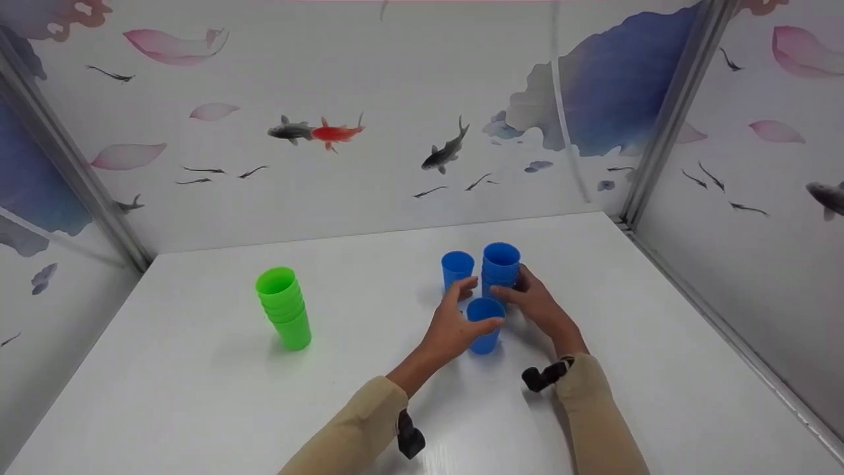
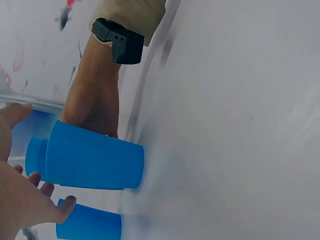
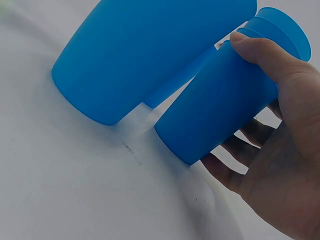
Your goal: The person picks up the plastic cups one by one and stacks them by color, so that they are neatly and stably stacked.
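On the right half of the table, a single blue cup [image 1: 484,330] stands nearest the person. My left hand [image 1: 452,330] is around its upper part, thumb and fingers spread apart; a firm hold does not show. Behind it to the right rises a stack of nested blue cups [image 1: 501,264]. My right hand [image 1: 537,303] grips this stack, with the thumb [image 3: 255,50] on the near side and the fingers round the other. Another blue cup [image 1: 456,264] stands at the back left, partly hidden by the left hand's fingers. All the cups are upright.
A stack of nested green cups [image 1: 283,310] stands on the left part of the white table [image 1: 198,409], leaning slightly. White panels with painted fish and petals [image 1: 395,79] enclose the back and sides. Dark cameras [image 1: 410,435] are strapped at both wrists.
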The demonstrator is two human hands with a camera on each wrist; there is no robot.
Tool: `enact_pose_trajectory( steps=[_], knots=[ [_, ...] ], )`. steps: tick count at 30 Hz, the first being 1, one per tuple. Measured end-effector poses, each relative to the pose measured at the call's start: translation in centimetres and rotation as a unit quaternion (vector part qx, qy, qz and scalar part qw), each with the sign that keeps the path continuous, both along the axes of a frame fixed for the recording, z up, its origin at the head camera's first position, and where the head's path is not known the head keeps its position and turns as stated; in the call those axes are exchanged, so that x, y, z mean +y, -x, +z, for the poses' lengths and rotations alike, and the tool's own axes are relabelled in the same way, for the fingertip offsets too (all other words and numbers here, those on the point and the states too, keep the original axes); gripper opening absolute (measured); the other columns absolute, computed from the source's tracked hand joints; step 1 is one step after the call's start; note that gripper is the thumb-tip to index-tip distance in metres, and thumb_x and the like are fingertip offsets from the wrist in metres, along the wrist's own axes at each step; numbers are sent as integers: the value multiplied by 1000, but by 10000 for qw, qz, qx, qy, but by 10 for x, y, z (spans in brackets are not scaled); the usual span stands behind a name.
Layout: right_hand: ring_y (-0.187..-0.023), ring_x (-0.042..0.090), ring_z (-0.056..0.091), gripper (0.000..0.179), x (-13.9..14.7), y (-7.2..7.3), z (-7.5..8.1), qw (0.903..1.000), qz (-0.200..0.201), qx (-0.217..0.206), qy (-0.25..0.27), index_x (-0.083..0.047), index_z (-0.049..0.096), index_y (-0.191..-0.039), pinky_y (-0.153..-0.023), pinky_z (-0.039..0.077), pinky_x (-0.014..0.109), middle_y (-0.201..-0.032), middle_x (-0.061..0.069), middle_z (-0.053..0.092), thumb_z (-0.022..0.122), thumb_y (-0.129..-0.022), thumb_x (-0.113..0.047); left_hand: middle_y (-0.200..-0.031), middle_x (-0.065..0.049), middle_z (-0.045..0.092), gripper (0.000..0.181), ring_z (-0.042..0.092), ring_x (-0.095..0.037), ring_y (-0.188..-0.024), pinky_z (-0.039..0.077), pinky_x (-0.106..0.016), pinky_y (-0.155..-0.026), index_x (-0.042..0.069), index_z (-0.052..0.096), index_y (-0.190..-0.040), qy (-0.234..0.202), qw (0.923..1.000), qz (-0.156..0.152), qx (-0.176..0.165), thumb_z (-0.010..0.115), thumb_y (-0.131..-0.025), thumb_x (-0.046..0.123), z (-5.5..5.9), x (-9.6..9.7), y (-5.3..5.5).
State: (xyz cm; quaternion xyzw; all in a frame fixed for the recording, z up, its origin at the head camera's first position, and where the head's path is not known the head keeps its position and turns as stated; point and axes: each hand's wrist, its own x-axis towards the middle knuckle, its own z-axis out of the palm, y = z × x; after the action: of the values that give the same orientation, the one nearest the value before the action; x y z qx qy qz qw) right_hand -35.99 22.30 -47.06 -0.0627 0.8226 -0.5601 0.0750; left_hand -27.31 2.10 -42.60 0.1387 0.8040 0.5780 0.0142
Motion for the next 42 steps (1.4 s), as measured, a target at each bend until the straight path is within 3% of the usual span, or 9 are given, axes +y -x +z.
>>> enact_pose_trajectory(
  steps=[6, 18, 28, 35, 42],
  knots=[
    [-156, 40, 15, 102, 0, 0, -1, 9998, -117, -100, -142, -20, 8, -161, -121, 19, 64, -169, 10, 17, 68, -89, -57, -164, -9, 33, 92, 35, -34, -150, 37, -55, -118, 15, 27, -156, 208, 9993, -76, -311, 80, -84, 39, -5, -4, 0],
    [-156, 39, 17, 103, -1, -2, 0, 9999, -98, -110, -56, -21, 8, -162, -121, 19, 65, -169, 8, 18, 69, -88, -58, -161, -10, 36, 95, 39, -37, -146, 41, -54, -115, 18, 25, -156, 407, 9970, -226, -613, 82, -82, 40, -19, -9, -1],
    [-156, 39, 18, 106, -1, -3, 1, 9998, -110, -127, -101, -21, 8, -161, -122, 20, 64, -169, 9, 19, 69, -85, -62, -162, -14, 33, 95, 38, -38, -146, 39, -55, -116, 14, 23, -157, 413, 9957, -177, -812, 80, -85, 34, -27, -2, 1],
    [-156, 41, 15, 104, -1, -1, 1, 9999, -19, -125, 42, -17, 9, -162, -122, 17, 65, -168, 15, 18, 70, -88, -56, -159, -15, 37, 88, 40, -39, -145, 38, -58, -116, 15, 29, -153, 285, 9948, 61, -971, 80, -85, 36, -28, 5, 4],
    [-156, 41, 14, 108, 1, -1, 1, 9999, 16, -105, -4, -18, 7, -162, -122, 18, 65, -168, 15, 17, 70, -86, -60, -152, -16, 45, 80, 45, -36, -142, 39, -54, -116, 12, 34, -148, 311, 9942, 343, -973, 80, -86, 33, -28, 11, 4]
  ],
)
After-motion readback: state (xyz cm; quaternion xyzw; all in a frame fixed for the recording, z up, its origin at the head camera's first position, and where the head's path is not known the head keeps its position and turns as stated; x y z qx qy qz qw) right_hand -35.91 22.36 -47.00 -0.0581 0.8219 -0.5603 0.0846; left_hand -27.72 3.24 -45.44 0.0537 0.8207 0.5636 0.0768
